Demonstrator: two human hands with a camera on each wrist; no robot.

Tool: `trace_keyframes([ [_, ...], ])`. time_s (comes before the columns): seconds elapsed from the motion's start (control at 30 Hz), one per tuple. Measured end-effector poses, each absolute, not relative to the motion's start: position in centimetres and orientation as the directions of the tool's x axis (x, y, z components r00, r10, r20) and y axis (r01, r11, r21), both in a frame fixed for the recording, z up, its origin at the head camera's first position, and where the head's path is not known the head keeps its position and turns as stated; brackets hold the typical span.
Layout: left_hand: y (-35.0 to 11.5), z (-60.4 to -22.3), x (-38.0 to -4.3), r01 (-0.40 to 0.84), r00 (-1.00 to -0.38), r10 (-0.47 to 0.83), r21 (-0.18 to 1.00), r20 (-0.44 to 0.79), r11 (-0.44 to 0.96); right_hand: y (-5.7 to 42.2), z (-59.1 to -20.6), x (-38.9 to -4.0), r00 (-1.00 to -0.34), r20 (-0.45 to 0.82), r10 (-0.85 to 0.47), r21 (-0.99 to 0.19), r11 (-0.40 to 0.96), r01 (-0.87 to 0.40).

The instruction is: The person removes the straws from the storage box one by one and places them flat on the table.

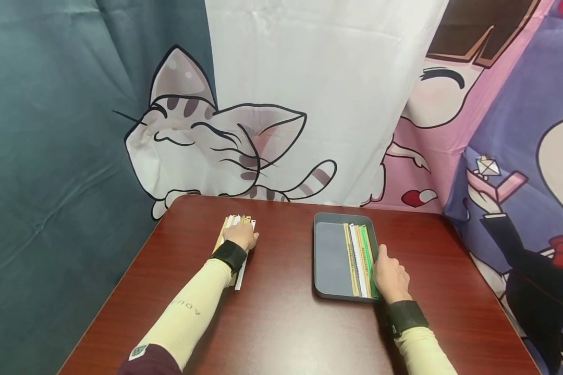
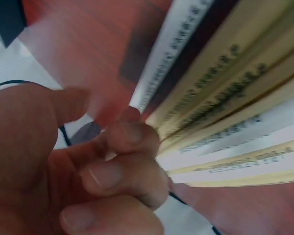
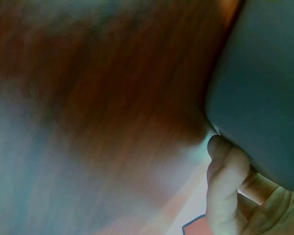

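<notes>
My left hand (image 1: pixel 241 235) is over the upper part of a bundle of long, narrow, flat strips (image 1: pixel 240 276), white and yellowish, on the table at left. The left wrist view shows print along these strips (image 2: pixel 220 88), bent fingers (image 2: pixel 122 171) at their ends and the thumb held apart. At right stands a shallow grey tray (image 1: pixel 330 260) with several more strips, yellow, white and green (image 1: pixel 367 255), lined up along its right side. My right hand (image 1: pixel 391 273) holds the tray's right side, its fingers bent against the outer wall in the right wrist view.
Both things lie on a reddish-brown wooden table (image 1: pixel 281 328), the tray to the right of the bundle. Behind the table hangs a cloth backdrop (image 1: pixel 338 78) with cartoon figures, and a plain teal cloth (image 1: pixel 51 156) hangs on the left.
</notes>
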State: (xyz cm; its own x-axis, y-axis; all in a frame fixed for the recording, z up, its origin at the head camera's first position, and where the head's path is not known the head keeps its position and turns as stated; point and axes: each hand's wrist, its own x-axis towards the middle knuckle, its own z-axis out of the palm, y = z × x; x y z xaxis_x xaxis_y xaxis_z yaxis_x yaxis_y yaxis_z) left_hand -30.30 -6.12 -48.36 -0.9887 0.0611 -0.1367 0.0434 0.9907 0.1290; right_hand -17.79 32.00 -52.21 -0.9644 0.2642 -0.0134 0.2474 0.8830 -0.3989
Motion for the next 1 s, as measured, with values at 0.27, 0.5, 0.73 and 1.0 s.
trace_keyframes([
  [0.27,-3.1,-47.3,-30.4,0.112,-0.987,0.084,0.216,0.134,0.970,31.9,-52.2,-17.6,-0.966,-0.008,0.260,-0.402,0.883,0.241],
  [0.5,1.0,-45.9,-30.1,0.196,-0.960,0.127,0.275,0.249,0.941,31.9,-52.3,-17.5,-0.965,-0.013,0.262,-0.398,0.884,0.246],
  [0.73,5.5,-44.4,-29.4,0.268,-0.940,0.192,0.263,0.280,0.927,31.8,-52.3,-17.4,-0.962,0.000,0.273,-0.393,0.884,0.251],
  [1.0,10.3,-43.3,-28.4,0.318,-0.930,0.257,0.227,0.263,0.920,31.9,-52.4,-17.7,-0.964,0.019,0.267,-0.383,0.892,0.240],
])
